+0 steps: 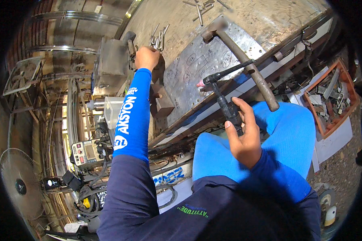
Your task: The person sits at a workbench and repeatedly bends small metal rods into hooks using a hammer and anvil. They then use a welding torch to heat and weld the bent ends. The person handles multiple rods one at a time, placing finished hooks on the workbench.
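Observation:
My left hand (147, 58) reaches over the workbench with its fingers curled. They point away from me, so what they grip is hidden. Just beyond its knuckles lie several bent metal rods (158, 39). A black TIG welding torch (225, 102) with a pink nozzle rests in my right hand (245, 138), thumb and fingers around the handle. The torch head is above the front edge of a drilled metal plate (189, 76) with handwritten marks. Across the plate's right part lies a hammer (245, 56), its handle jutting past the bench edge toward my knee.
A rusty steel block (161, 105) sits beside my left forearm. More bent rods (202, 12) lie at the bench's far side. At the left are a welding machine (86, 152), cables and a fan (21, 186). An orange crate of metal scraps (344, 114) stands right.

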The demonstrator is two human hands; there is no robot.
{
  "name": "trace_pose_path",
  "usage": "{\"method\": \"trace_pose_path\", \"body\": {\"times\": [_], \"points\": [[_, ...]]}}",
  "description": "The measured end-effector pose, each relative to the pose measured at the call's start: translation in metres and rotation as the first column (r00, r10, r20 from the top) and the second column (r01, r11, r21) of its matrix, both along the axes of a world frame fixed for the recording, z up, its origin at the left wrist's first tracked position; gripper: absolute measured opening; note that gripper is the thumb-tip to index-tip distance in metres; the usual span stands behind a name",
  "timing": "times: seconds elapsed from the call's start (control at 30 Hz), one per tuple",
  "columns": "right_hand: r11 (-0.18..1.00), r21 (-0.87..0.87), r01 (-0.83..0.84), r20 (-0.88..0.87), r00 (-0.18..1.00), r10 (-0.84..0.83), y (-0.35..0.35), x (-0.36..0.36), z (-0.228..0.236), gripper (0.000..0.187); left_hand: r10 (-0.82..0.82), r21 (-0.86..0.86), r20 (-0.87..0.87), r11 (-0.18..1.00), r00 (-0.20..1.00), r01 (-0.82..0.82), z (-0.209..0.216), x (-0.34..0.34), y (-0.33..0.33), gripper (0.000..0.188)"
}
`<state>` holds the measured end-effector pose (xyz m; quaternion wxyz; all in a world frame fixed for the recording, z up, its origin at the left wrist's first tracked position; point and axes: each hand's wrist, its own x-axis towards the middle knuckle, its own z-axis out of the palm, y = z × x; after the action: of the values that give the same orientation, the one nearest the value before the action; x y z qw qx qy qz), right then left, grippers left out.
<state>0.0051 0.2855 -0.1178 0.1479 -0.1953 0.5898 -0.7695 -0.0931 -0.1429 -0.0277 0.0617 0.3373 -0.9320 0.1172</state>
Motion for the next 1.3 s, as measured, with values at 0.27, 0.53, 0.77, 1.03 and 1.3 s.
{"method": "trace_pose_path", "body": {"times": [0.27,0.53,0.77,1.03,1.3], "points": [[0.998,-0.055,-0.014,0.102,0.995,0.020,0.003,0.003,0.010,0.058,-0.256,0.177,-0.571,0.889,0.780,0.422,0.059,0.033,0.017,0.018],[0.998,-0.045,0.037,0.089,0.996,-0.033,-0.001,0.001,0.008,0.058,-0.472,0.516,0.066,0.771,0.879,0.375,0.056,0.048,0.128,0.024],[0.983,-0.009,0.182,0.076,0.981,-0.180,0.001,0.002,0.007,0.059,-0.499,0.547,0.148,0.761,0.854,0.350,0.040,0.046,0.148,0.026],[0.969,0.108,0.221,-0.097,0.973,-0.211,0.004,-0.012,0.010,0.055,-0.481,0.582,0.150,0.749,0.864,0.316,0.038,0.053,0.149,0.026],[0.991,0.132,-0.008,0.041,0.999,0.003,-0.001,0.001,0.010,0.054,-0.424,0.573,0.069,0.758,0.903,0.311,0.033,0.056,0.154,0.025]]}}
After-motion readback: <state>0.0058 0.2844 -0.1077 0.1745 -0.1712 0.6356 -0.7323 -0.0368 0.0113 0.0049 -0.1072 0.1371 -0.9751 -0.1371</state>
